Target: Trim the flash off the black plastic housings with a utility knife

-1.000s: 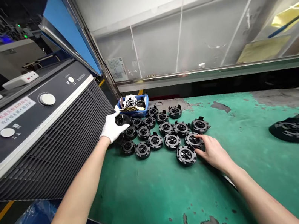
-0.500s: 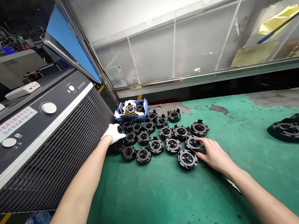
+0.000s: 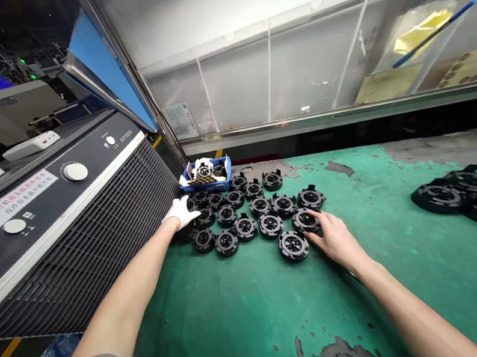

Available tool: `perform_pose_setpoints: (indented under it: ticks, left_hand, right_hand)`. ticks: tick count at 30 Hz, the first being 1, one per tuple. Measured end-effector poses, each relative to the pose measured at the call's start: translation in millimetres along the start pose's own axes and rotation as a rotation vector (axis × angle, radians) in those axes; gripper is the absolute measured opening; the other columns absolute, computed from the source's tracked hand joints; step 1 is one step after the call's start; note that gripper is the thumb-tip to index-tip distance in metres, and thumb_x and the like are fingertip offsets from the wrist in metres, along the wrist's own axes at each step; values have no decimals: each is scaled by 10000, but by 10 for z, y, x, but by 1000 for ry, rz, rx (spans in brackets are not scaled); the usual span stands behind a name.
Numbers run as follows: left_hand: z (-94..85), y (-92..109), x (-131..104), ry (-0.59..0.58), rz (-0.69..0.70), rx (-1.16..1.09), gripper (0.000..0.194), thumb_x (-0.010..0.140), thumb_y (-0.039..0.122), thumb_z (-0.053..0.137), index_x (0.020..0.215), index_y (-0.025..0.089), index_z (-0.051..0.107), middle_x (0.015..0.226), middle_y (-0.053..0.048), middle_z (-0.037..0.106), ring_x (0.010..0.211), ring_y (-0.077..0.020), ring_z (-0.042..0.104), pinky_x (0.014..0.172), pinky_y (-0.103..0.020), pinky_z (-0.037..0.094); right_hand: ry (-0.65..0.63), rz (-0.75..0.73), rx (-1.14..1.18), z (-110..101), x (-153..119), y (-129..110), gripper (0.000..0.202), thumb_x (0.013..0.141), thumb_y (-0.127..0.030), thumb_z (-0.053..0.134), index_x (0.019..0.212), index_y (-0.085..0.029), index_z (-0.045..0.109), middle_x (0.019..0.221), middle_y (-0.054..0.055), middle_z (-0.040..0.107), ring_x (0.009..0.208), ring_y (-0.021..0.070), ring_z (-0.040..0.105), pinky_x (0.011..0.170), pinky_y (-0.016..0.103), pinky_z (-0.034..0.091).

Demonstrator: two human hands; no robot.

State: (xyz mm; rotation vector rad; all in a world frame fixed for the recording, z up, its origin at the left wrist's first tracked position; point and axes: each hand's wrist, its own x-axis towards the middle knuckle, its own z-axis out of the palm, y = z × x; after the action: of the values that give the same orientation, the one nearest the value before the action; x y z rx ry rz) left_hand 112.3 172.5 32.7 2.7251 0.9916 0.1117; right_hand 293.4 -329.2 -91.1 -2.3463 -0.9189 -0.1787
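Several round black plastic parts (image 3: 245, 226), each with a ringed hub and small tabs, lie grouped on a green tabletop (image 3: 250, 304). My left hand (image 3: 180, 214), in a white glove, rests at the group's left edge against the parts there, its fingers apart. Bare and to the right, my right hand (image 3: 334, 237) has its thumb and fingers around the near right edge of one round black part (image 3: 304, 220). Just in front of that part lies another disc (image 3: 293, 246). The undersides of the parts are hidden.
A blue bin (image 3: 207, 187) holding mixed parts stands behind the group. At left is a dark grilled machine (image 3: 122, 222) with white knobs. More black round parts (image 3: 440, 196) lie at the far right. A clear panel (image 3: 242, 89) runs along the back.
The view has shifted slightly, so the whole scene sits a little higher and further left. Both hands keep their places against the black parts.
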Motion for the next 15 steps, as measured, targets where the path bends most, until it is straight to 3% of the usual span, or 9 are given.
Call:
perform_pose_setpoints:
  ticks: [4,5,7,9,11,13,15]
  left_hand:
    - [-231,132,-229,101,1,-73,851,768,490,973,1491,195,634,1690,-236,477,1534,-515,516,1267,-643,468]
    - [-239,208,-365,148,18,-100,820,818,485,925,1513,184,610,1726,-244,422,1574,-532,461,1299,-671,422]
    - [-132,446,-739,236,90,-180,656,1000,463,722,1559,164,550,1722,-233,413,1626,-462,413,1346,-638,383]
    - [140,803,-1208,244,208,-281,564,1104,455,546,1593,179,494,1623,-208,524,1521,-353,558,1268,-552,509]
    - [524,1238,-1670,171,349,-368,572,1083,521,605,1566,225,528,1509,-165,631,1358,-306,684,1143,-501,616]
    - [925,1677,-2006,87,458,-412,772,928,627,814,1554,253,560,1479,-152,674,1343,-342,701,1130,-523,631]
    - [1257,2044,-2151,51,470,-419,1014,720,670,977,1545,240,575,1514,-199,653,1399,-431,660,1172,-596,595]
  right_hand:
    - [24,28,-14,-278,-397,69,637,1060,-642,507,1510,-202,601,1394,194,707,1295,378,669,1123,572,541]
    - [30,47,-23,-373,-562,113,627,1065,-661,488,1474,-207,629,1341,191,722,1254,379,680,1105,573,544]
    - [34,92,-47,-551,-932,193,637,1055,-716,466,1373,-210,686,1236,190,741,1151,387,700,1056,586,553]
    - [20,143,-68,-675,-1281,230,643,1044,-766,455,1266,-224,721,1160,181,749,1064,380,711,980,576,576]
    - [-11,177,-77,-721,-1537,217,630,1041,-794,448,1167,-246,732,1084,155,751,984,351,720,903,537,596]
    - [-41,199,-84,-705,-1676,175,614,1045,-805,433,1075,-265,724,1003,128,742,904,324,711,828,499,593]
    - [-52,218,-98,-666,-1724,125,621,1055,-809,398,998,-270,701,936,116,723,847,312,686,779,479,569]
